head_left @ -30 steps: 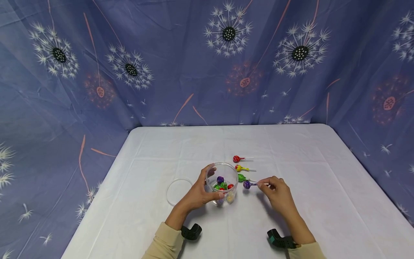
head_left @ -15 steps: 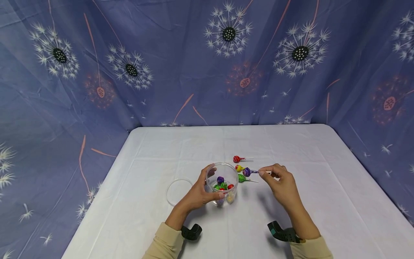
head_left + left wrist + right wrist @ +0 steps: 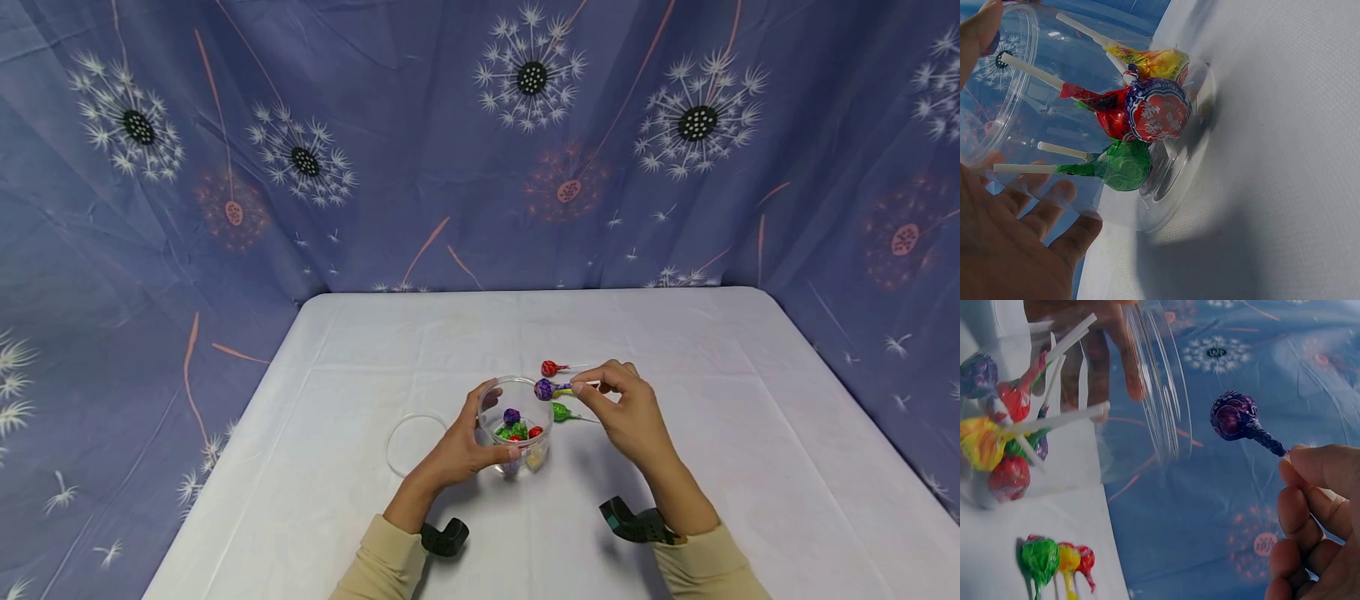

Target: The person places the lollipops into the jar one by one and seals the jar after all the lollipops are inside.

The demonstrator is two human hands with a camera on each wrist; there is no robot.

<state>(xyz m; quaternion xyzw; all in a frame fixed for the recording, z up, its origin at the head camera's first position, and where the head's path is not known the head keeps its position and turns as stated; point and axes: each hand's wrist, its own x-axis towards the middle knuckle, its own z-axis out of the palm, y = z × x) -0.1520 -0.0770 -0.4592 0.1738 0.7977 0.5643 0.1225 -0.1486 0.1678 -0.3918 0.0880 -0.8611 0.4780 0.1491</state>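
Note:
A clear plastic jar (image 3: 491, 421) stands on the white table with several wrapped lollipops inside. My left hand (image 3: 467, 446) grips it round the side, thumb in front. In the left wrist view, a green lollipop (image 3: 1125, 165) and a yellow lollipop (image 3: 1163, 64) lie within the jar, sticks toward its mouth. My right hand (image 3: 626, 408) pinches the stick of a purple lollipop (image 3: 544, 389), its head level with the jar's rim at the right. The right wrist view has that purple head (image 3: 1234, 415) just outside the jar's mouth.
Right of the jar lie a red lollipop (image 3: 551, 367), a green lollipop (image 3: 561, 412) and a yellow one, mostly hidden behind the purple one in the head view. A clear ring-shaped lid (image 3: 390, 442) rests on the table (image 3: 360, 350) at the left.
My right hand has lifted the purple lollipop from beside the green one and carried it up and left to the jar's rim. My left hand and the jar have stayed still.

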